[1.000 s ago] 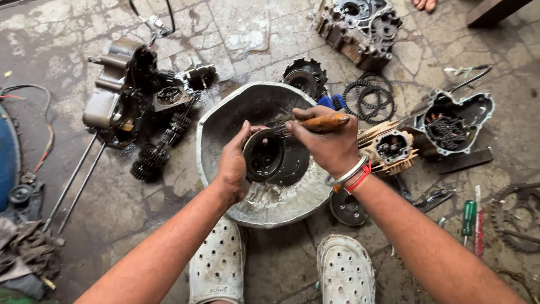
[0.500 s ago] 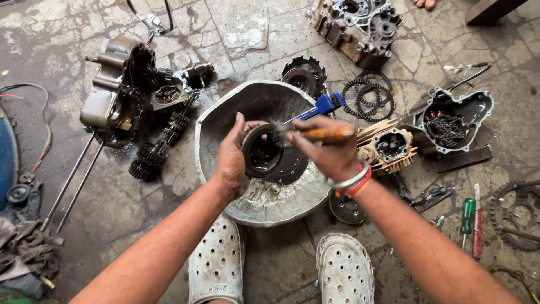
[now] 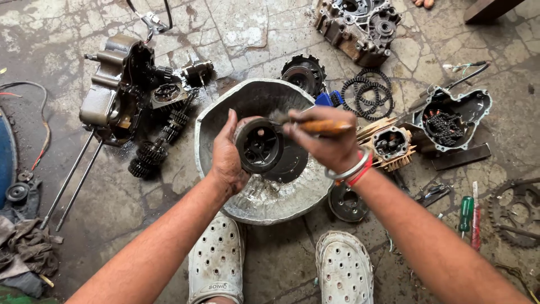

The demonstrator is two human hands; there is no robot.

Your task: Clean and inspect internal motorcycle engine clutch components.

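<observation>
My left hand grips a round dark metal engine part, holding it tilted over a dented metal basin with some liquid in the bottom. My right hand holds a brush with an orange-brown handle; its bristles touch the top rim of the round part. Both forearms reach in from the bottom of the view. A second dark round piece lies in the basin behind the held part.
An engine casing with gears and long rods lies at left, a gear cluster beside it. Clutch plates, a cover holding a chain, a cylinder head, screwdrivers, a sprocket and another casing lie around. My white clogs stand below the basin.
The round part has been turned up toward me in my left hand. My right hand has shifted the brush across its top rim.
</observation>
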